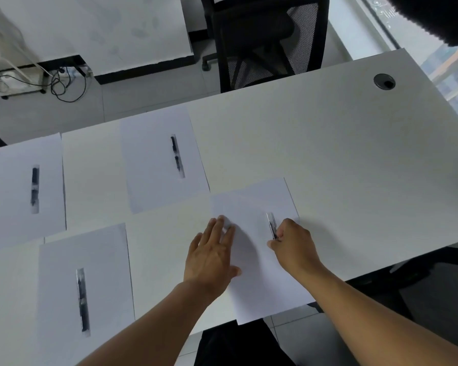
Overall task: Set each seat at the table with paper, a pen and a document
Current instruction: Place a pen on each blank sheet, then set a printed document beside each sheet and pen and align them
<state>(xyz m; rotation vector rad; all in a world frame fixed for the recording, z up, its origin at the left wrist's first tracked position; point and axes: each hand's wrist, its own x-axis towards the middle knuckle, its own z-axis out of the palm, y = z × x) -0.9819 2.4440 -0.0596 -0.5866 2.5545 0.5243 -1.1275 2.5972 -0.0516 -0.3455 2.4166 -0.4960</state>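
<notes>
Left hand: the left hand [214, 253] is lying flat, fingers straight, pressing the near white paper sheet [259, 249] onto the white bench [341, 143].
Right hand: the right hand [292, 243] is pinching a blurred clear-barrelled pen [271, 223], hiding its near end.
Sheet: its near edge is overhanging the bench.
Other pens: three are lying blurred on separate sheets at left.

Four sheets lie on the desk [328, 143], each with a pen on it: far left sheet [16, 186], far middle sheet [154, 159], near left sheet [72, 281], and the near right sheet [259, 260], which overhangs the desk's near edge. A chair [262, 40] stands behind the desk.
</notes>
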